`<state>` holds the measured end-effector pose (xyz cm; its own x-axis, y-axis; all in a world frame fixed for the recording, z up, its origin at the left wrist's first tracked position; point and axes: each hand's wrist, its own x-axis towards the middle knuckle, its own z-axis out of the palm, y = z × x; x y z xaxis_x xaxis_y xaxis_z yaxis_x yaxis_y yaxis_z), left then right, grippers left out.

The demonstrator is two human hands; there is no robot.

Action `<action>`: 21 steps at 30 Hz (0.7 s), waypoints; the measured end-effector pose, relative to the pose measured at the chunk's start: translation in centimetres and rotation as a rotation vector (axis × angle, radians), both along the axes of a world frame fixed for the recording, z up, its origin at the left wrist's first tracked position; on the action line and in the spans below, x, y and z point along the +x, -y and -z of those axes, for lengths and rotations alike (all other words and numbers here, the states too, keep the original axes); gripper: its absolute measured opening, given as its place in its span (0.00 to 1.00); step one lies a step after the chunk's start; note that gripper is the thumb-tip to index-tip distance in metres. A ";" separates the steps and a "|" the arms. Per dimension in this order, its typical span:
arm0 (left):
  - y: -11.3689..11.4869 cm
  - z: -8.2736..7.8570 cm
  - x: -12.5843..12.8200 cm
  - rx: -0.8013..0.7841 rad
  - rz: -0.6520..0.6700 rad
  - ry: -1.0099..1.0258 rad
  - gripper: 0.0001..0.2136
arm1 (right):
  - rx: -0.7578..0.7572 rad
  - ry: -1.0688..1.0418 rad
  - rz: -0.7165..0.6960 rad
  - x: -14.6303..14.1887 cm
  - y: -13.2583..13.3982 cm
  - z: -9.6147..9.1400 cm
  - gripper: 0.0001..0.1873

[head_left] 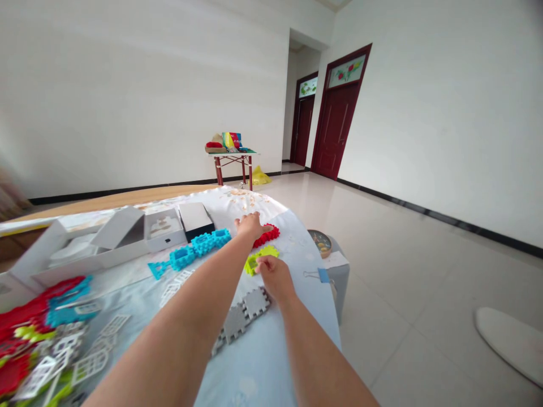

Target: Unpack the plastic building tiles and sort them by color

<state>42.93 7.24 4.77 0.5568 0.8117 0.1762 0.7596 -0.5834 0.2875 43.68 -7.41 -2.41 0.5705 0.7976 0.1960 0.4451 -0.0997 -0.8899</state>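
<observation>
My left hand [250, 226] reaches to the far side of the table, fingers apart, with its thumb against or just above a red interlocking toy block [267, 234]. Closer to me, my right hand [275, 275] is closed, its fingertips at the edge of a yellow-green interlocking block [266, 252]; the exact grip is partly hidden. A chain of blue blocks [201, 243] lies left of my left hand. Grey jigsaw-edged panels [246, 314] are joined in a row beneath my arms, partly covered by the left forearm.
A pile of red, blue, green and white pieces [46, 328] lies at the left. Behind it stand open white boxes [114, 237] and a black-and-white box [195, 219]. A blue clip [323, 275] sits at the table's right edge, beside a grey stool [341, 277].
</observation>
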 end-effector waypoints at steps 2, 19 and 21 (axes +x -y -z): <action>-0.5 -0.8 -1.3 0.002 -0.013 0.033 0.29 | 0.000 -0.005 -0.005 0.0 0.0 0.0 0.14; 0.8 -2.2 -28.1 -0.060 -0.151 -0.093 0.19 | -0.010 0.032 -0.077 1.1 0.1 1.1 0.15; 1.6 -1.9 -30.0 -0.069 -0.163 -0.147 0.19 | -0.006 0.042 -0.084 1.3 0.0 1.4 0.16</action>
<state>12.98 5.61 6.63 0.4333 0.9002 0.0436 0.8787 -0.4327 0.2016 44.97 -7.39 -3.85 0.4928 0.8435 0.2135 0.4888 -0.0653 -0.8700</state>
